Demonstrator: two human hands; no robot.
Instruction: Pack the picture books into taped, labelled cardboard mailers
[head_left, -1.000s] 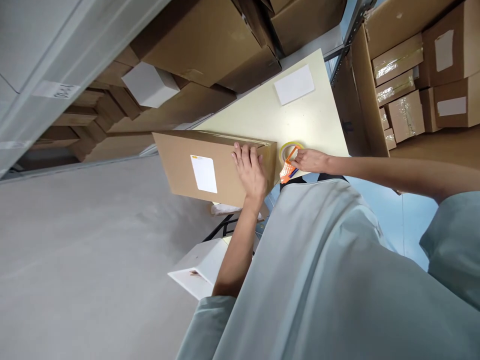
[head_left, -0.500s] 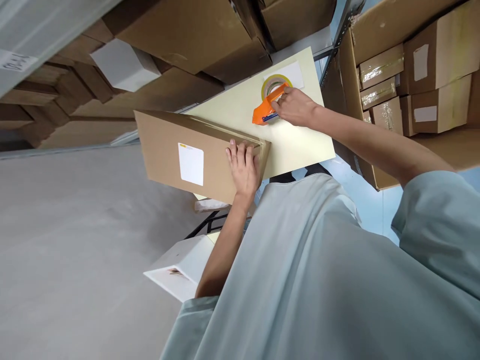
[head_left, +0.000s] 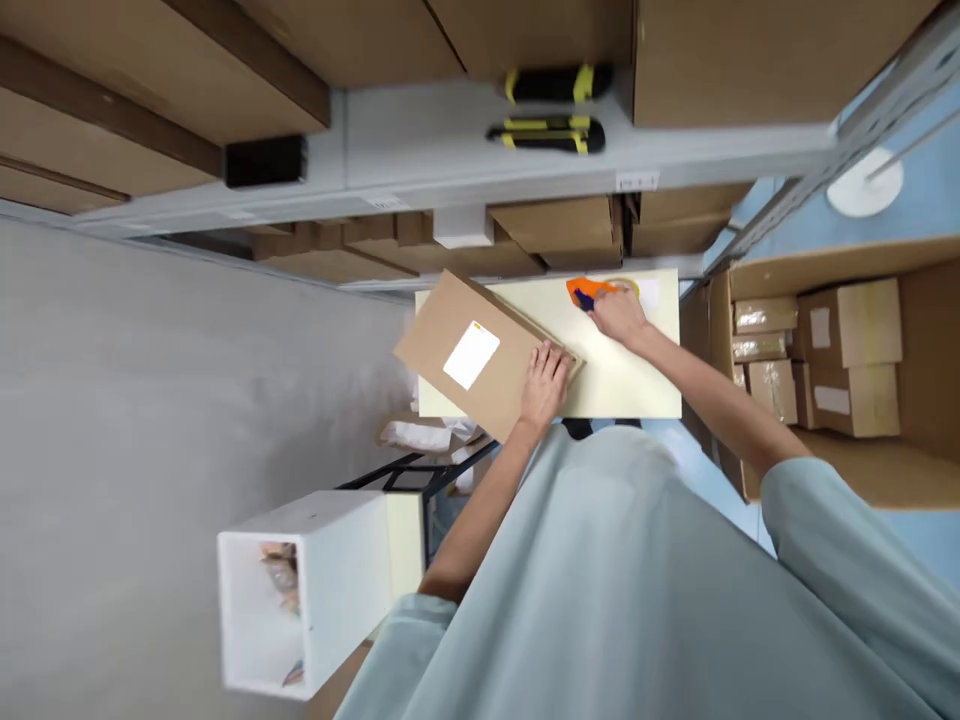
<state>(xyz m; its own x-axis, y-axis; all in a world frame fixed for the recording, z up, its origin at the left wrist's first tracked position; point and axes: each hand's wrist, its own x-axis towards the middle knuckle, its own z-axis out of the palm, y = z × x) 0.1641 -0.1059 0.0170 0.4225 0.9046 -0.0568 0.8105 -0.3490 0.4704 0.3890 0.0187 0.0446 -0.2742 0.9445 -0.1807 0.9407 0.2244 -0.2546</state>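
A flat brown cardboard box [head_left: 465, 330] with a white label [head_left: 471, 354] lies tilted across the left part of a pale yellow table [head_left: 622, 380]. My left hand [head_left: 545, 385] rests on the box's near corner, fingers lying flat. My right hand [head_left: 619, 314] reaches to the table's far side and holds an orange tape dispenser [head_left: 587, 292] with a roll of tape, close to a white sheet of paper [head_left: 649, 293].
Shelving [head_left: 450, 150] with brown cartons stands behind the table; yellow-and-black tools [head_left: 547, 134] lie on a shelf. A large open carton [head_left: 825, 360] with several taped packages stands at right. A white open box [head_left: 300, 590] sits at lower left. Grey floor fills the left.
My right hand carried the tape dispenser from the table's near edge to its far side. The box has swung to a tilt under my left hand. The camera view has pulled back.
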